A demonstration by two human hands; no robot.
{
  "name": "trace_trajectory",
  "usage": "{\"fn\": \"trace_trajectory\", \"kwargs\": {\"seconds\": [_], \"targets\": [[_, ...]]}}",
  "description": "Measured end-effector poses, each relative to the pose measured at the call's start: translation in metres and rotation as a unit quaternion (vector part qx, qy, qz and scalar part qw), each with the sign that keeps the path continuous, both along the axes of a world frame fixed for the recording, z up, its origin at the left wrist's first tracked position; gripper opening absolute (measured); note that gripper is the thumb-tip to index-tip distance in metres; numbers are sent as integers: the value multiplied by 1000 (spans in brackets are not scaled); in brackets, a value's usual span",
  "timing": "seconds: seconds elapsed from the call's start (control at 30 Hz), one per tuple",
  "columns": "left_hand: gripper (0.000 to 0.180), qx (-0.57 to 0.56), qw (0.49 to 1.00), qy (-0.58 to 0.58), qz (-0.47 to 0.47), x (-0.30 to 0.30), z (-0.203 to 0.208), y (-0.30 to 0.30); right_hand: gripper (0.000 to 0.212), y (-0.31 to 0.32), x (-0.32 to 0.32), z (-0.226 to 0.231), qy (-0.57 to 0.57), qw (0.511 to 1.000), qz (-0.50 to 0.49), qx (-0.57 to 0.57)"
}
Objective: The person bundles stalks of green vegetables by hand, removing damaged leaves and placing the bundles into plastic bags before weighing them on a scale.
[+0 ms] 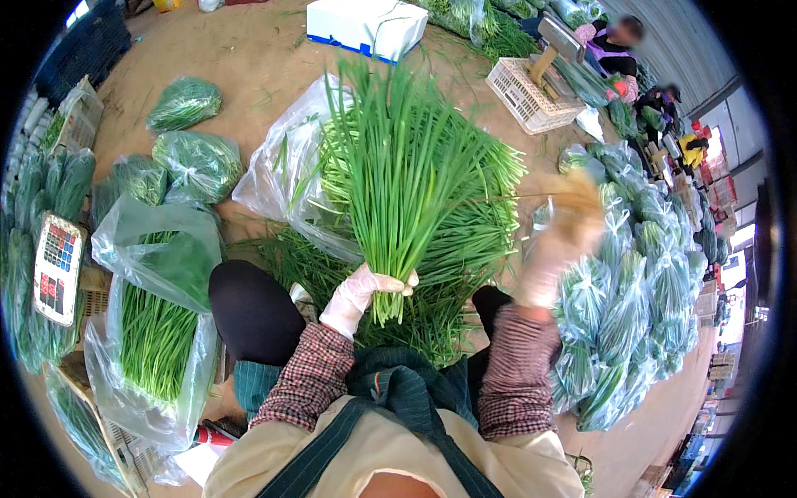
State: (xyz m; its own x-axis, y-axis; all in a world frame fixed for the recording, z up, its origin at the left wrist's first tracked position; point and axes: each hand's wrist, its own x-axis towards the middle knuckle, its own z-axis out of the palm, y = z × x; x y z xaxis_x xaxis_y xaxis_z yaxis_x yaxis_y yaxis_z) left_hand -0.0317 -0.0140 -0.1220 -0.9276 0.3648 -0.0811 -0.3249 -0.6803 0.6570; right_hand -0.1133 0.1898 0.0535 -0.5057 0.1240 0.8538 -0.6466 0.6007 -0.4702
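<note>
In a pale glove, my left hand (364,297) is closed round the cut ends of a bunch of garlic chives (390,183). The leaves fan upward and away from me. My right hand (546,261), also gloved, is raised to the right of the bunch and smeared by motion. A tan, blurred shape (579,203) shows at its far end; I cannot tell what it is or whether the fingers grip it. Under the bunch lies a large heap of chives (486,187), with a clear plastic sheet or bag (278,178) along its left side.
An open bag of chives (158,332) stands at my left beside a scale keypad (60,270). Several filled bags (195,166) lie farther off. Many tied bags (623,307) are piled right. A white box (365,29) and a crate (531,95) stand ahead; other people work far right.
</note>
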Motion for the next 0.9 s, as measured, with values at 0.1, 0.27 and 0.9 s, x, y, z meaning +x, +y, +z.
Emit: {"fn": "trace_trajectory", "kwargs": {"seconds": [0.1, 0.27, 0.9], "targets": [[35, 6, 1000, -11, 9, -3, -2, 1, 26, 53, 47, 51, 53, 977, -198, -51], [32, -14, 1000, 10, 10, -8, -5, 0, 40, 74, 111, -53, -555, 710, 96, 423], [40, 381, 925, 1, -2, 2, 6, 8, 47, -59, 63, -105, -566, 647, 406, -310]]}}
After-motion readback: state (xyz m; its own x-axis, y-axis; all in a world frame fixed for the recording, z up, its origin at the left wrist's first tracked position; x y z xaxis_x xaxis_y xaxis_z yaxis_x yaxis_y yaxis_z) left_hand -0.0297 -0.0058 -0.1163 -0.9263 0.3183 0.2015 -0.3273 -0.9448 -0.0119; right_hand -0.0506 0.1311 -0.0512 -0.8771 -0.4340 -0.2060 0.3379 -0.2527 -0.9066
